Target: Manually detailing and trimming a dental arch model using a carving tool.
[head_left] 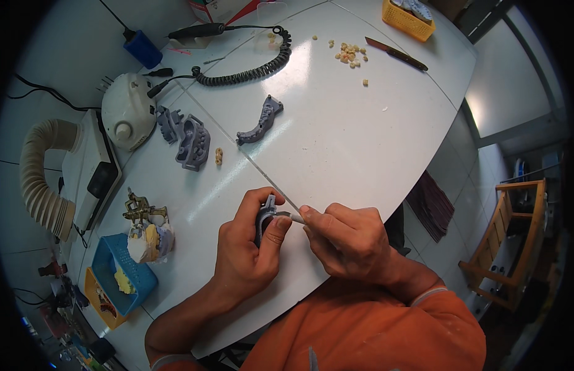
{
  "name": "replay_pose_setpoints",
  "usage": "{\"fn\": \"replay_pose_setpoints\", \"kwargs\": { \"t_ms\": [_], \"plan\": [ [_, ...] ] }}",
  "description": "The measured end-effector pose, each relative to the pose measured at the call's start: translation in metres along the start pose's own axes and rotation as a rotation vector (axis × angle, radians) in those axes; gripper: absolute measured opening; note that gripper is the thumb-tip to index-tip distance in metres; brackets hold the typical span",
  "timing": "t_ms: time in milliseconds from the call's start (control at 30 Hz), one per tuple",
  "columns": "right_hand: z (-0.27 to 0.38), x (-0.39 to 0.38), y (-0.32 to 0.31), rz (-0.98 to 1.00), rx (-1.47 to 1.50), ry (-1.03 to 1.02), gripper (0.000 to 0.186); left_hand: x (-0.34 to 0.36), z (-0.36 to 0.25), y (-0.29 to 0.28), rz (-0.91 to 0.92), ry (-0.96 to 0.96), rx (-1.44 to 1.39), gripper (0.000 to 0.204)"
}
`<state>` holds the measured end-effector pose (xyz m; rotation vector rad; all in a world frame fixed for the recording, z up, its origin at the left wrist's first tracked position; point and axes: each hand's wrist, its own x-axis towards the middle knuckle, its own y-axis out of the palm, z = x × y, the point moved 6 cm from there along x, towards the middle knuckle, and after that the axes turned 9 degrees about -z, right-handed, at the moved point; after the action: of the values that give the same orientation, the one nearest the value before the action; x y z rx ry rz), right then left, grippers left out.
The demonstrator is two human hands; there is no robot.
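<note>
My left hand [245, 250] is closed around a small grey dental model [262, 217], which shows between the thumb and forefinger. My right hand [352, 241] grips a thin tool with a pale handle [296, 218]. Its dark, narrow tip reaches the model beside my left thumb; most of the handle is hidden in my fingers. Beyond my hands lie a curved grey dental model [260, 122], a grey model with a hollow [193, 143], another grey piece [169, 125] and a small tooth-coloured piece [219, 156].
Tooth-coloured pieces [349, 54] lie scattered near a knife [396, 54] and a yellow basket [409, 20]. On the left stand a white control box [128, 111] with coiled cord [250, 75], a ribbed hose [36, 167], a brass articulator [140, 210] with a cast, and a blue basket [123, 272].
</note>
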<state>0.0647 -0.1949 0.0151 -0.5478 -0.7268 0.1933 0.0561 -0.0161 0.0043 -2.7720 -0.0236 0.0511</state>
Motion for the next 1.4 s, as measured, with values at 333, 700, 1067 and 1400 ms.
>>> {"fn": "replay_pose_setpoints", "kwargs": {
  "t_ms": [333, 700, 1067, 1400],
  "plan": [
    [-0.001, -0.002, 0.001, -0.037, -0.034, 0.014, 0.034, 0.000, -0.002, 0.000, -0.013, 0.000, 0.014, 0.023],
    [-0.003, -0.004, 0.001, -0.076, -0.026, 0.003, 0.039, 0.001, 0.001, -0.002, -0.008, -0.024, 0.019, 0.026],
    [-0.002, 0.000, 0.000, -0.037, 0.005, 0.051, 0.032, 0.001, 0.001, -0.003, -0.004, 0.025, 0.003, 0.051],
    [-0.002, 0.003, -0.001, -0.033, 0.043, 0.106, 0.025, -0.001, 0.008, -0.001, 0.046, 0.011, -0.034, 0.047]
  ]
}}
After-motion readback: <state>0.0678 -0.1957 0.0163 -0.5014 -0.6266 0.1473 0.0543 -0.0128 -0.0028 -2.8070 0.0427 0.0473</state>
